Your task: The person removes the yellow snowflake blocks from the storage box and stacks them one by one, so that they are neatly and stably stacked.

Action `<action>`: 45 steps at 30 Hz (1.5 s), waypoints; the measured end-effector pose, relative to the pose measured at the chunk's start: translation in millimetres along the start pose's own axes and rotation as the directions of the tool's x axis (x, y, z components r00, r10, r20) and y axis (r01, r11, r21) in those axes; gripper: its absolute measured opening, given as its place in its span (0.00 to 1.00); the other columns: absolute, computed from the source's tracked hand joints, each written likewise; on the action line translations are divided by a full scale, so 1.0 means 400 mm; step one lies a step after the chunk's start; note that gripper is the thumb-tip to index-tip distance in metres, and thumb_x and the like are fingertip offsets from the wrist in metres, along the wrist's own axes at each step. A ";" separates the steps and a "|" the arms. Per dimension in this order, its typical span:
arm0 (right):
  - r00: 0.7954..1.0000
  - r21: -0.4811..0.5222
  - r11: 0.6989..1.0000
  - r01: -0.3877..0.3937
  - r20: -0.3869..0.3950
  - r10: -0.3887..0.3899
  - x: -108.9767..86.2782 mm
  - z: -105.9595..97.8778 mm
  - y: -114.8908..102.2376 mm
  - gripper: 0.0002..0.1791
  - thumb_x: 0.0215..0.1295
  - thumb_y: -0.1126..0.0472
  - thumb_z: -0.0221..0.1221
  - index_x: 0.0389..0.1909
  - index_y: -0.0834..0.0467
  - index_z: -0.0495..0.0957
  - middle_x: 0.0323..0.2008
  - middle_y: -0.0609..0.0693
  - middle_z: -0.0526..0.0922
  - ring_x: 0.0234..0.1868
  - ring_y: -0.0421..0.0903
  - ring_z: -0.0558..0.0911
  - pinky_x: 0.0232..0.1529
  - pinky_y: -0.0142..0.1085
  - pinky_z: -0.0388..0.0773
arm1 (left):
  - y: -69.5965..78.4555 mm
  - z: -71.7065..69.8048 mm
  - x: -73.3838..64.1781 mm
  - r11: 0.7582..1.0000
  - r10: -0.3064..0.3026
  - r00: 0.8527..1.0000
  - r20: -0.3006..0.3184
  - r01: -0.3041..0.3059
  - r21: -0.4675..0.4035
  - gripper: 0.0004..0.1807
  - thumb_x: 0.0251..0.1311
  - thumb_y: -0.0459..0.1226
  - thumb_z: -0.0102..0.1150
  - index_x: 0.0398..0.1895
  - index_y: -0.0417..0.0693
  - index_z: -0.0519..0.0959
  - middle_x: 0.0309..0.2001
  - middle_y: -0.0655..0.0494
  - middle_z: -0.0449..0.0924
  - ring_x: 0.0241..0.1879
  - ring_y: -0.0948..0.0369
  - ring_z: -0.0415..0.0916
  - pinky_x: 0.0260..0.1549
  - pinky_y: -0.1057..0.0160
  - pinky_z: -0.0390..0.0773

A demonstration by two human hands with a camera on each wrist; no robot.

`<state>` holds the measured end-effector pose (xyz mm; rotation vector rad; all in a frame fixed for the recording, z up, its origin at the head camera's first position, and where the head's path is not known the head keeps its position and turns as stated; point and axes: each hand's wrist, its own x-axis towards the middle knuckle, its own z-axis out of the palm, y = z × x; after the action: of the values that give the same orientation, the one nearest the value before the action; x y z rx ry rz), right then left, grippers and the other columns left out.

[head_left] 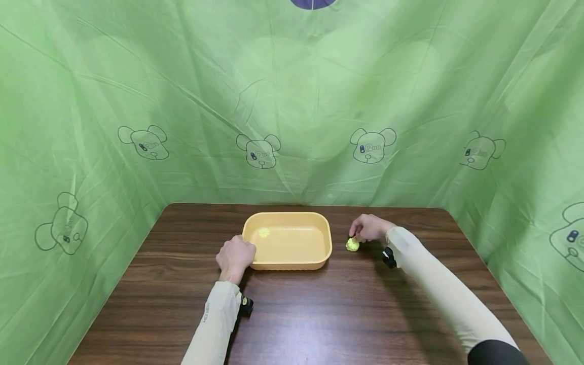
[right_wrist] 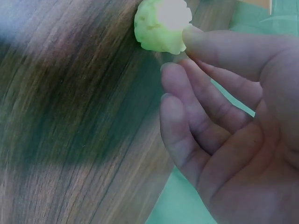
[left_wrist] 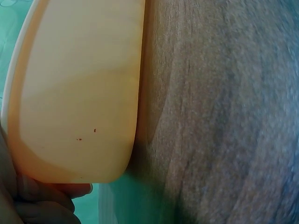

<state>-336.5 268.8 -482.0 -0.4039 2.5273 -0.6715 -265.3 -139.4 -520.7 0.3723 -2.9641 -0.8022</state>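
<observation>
A yellow plastic basin (head_left: pixel 292 243) with rounded corners stands on the wooden table, toward its far side. My left hand (head_left: pixel 235 256) grips the basin's left end at the rim, with fingers curled under the edge in the left wrist view. Between thumb and fingertips, my right hand (head_left: pixel 370 227) pinches a small yellow-green round piece with a scalloped, bumpy edge (right_wrist: pixel 161 25), just right of the basin and close over the table. Inside the basin, near its far left corner, lies a pale yellow flower-shaped piece (head_left: pixel 264 232).
The dark wood-grain table (head_left: pixel 315 309) extends around the basin to both sides and toward me. Green cloth (head_left: pixel 315 101) printed with bear heads hangs behind the table and along both sides. A small black device (head_left: pixel 389 257) is worn at my right wrist.
</observation>
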 end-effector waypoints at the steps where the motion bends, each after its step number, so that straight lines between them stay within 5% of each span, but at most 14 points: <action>1: 1.000 -0.012 1.000 -0.002 0.001 0.002 -0.001 0.002 0.000 0.07 0.60 0.66 0.68 0.39 0.59 0.84 0.29 0.49 0.84 0.28 0.41 0.79 0.30 0.34 0.77 | 0.000 0.000 0.000 1.000 0.001 1.000 -0.002 -0.001 0.000 0.14 0.60 0.42 0.45 0.34 0.46 0.81 0.32 0.43 0.83 0.31 0.46 0.81 0.23 0.47 0.71; 8: 0.999 -0.107 0.994 0.031 0.026 -0.028 -0.011 0.017 -0.003 0.20 0.49 0.58 0.77 0.43 0.55 0.83 0.35 0.49 0.84 0.36 0.43 0.80 0.40 0.37 0.76 | -0.003 0.002 0.000 1.000 0.001 1.000 0.001 -0.001 -0.005 0.14 0.61 0.42 0.45 0.33 0.46 0.81 0.31 0.44 0.83 0.30 0.47 0.80 0.22 0.48 0.71; 31: 0.992 -0.199 0.973 0.115 -0.019 -0.121 -0.008 0.041 0.003 0.18 0.46 0.62 0.77 0.39 0.53 0.83 0.28 0.45 0.84 0.31 0.39 0.79 0.36 0.35 0.76 | 0.001 -0.001 0.002 1.000 -0.002 1.000 0.001 0.002 -0.002 0.15 0.62 0.42 0.45 0.35 0.45 0.81 0.32 0.43 0.83 0.31 0.45 0.80 0.23 0.46 0.72; 39: 0.986 -0.141 0.977 0.160 -0.022 -0.165 -0.017 0.044 -0.005 0.27 0.47 0.65 0.77 0.50 0.59 0.81 0.32 0.50 0.83 0.33 0.41 0.79 0.39 0.36 0.77 | 0.000 0.001 -0.003 1.000 -0.003 1.000 0.005 0.003 -0.003 0.15 0.62 0.42 0.45 0.34 0.45 0.81 0.31 0.43 0.82 0.30 0.46 0.80 0.23 0.47 0.71; 45: 0.981 -0.203 0.962 0.185 -0.020 -0.193 -0.015 0.038 -0.003 0.22 0.48 0.62 0.77 0.46 0.55 0.83 0.32 0.49 0.83 0.33 0.41 0.79 0.39 0.37 0.77 | 0.000 -0.001 0.001 1.000 -0.004 1.000 0.005 0.004 -0.002 0.15 0.63 0.43 0.45 0.34 0.45 0.81 0.32 0.42 0.83 0.31 0.45 0.81 0.24 0.46 0.72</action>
<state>-323.3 264.3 -490.9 -0.7171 2.6252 -0.4983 -265.5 -139.6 -520.4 0.3764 -2.9682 -0.8069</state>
